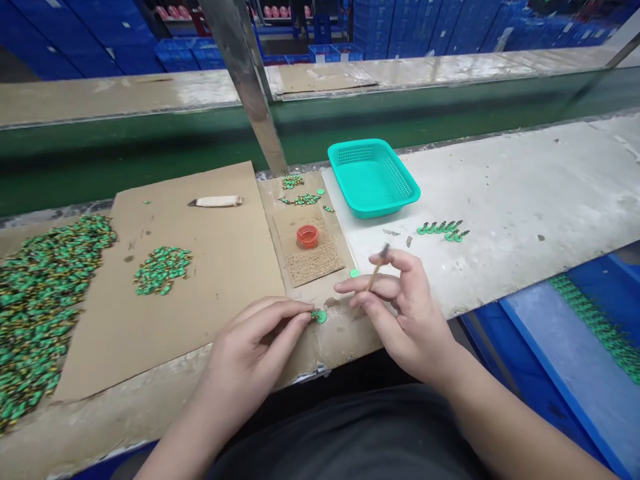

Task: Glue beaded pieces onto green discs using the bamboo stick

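My left hand (265,340) pinches a small green figure on a round green disc (321,317) between thumb and fingertips, just above the bench edge. My right hand (407,310) grips a thin wooden stick with a dark tip (378,268), tilted with that tip upward. A loose green disc (355,273) lies beside the right hand's fingers. Beyond both hands, a red cap (307,237) sits on a speckled cardboard piece (320,265). Several small green and dark parts (306,199) are scattered behind it.
A turquoise basket (373,212) stands at the back. Several figures on discs (440,228) stand to the right. Cardboard (235,260) at left bears a small heap of green parts (163,270) and a wrapped pointed tool (216,201). A big pile (45,300) lies far left; a metal post (250,87) rises behind.
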